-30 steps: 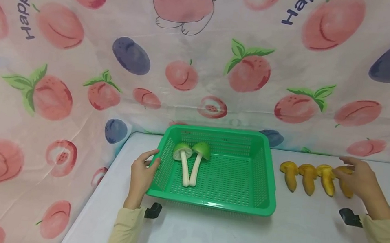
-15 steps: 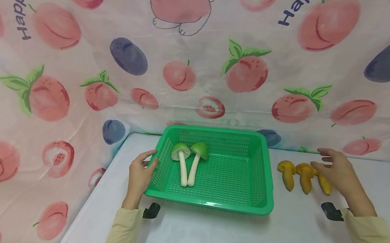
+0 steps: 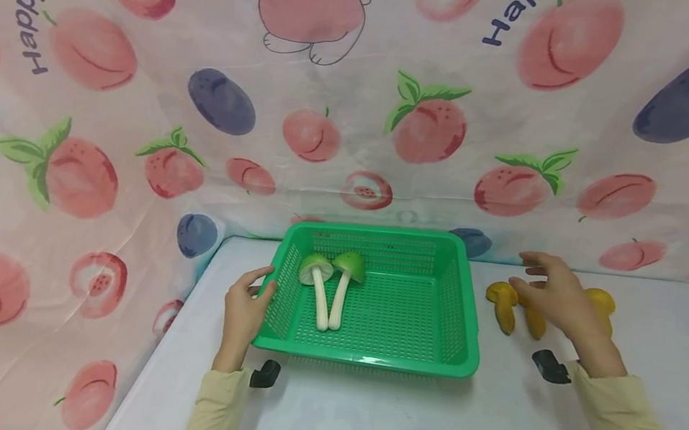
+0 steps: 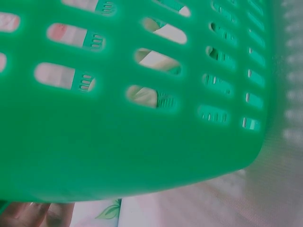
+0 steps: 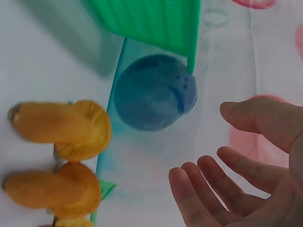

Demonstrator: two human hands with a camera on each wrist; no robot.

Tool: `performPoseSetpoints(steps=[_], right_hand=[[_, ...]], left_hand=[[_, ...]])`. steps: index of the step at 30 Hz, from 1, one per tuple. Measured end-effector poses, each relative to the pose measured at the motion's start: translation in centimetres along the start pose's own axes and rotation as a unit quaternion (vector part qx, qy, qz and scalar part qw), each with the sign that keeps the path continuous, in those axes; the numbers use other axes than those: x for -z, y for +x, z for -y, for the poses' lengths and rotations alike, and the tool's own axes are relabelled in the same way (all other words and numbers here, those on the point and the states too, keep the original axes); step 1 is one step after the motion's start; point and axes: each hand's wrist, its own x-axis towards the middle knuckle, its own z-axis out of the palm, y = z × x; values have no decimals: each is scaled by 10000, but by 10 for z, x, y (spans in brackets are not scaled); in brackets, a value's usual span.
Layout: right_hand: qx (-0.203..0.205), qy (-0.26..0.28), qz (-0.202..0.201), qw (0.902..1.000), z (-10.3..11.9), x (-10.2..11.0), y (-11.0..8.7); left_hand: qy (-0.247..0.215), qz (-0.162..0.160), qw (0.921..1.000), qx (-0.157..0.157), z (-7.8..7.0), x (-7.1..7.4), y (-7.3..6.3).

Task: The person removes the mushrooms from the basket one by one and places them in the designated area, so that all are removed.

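My left hand (image 3: 244,311) grips the left rim of a green plastic basket (image 3: 365,358) in the head view, thumb and fingers at the edge. Its fingers (image 4: 28,215) show beyond the rim in the left wrist view. Inside the basket, on its left side, lie two green-capped mushrooms (image 3: 322,299) with long white stems. Over a row of yellow-brown mushrooms (image 3: 504,312) to the right of the basket is my right hand (image 3: 558,301), fingers spread and holding nothing. It hides part of that row. Two of these mushrooms (image 5: 54,124) show plainly in the right wrist view.
The basket stands on a white table (image 3: 369,422) near its back edge. Behind and to the left hangs a cloth (image 3: 336,83) printed with peaches and plums. A black wrist camera mount (image 3: 550,366) sits beside the right sleeve.
My right hand has moved left along the row of yellow-brown mushrooms, uncovering the rightmost one and covering others. The left hand stays at the basket. The head view has shifted slightly.
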Motion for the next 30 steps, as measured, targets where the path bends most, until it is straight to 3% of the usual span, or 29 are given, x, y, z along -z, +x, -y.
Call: performPoseSetpoints(steps=[18, 30], right_hand=[[489, 449, 148, 9977, 39, -28, 6], [849, 449, 243, 9951, 57, -43, 16]], left_hand=[[-33, 16, 10000, 37, 2, 0, 1], [0, 61, 10000, 68, 1, 1, 1]])
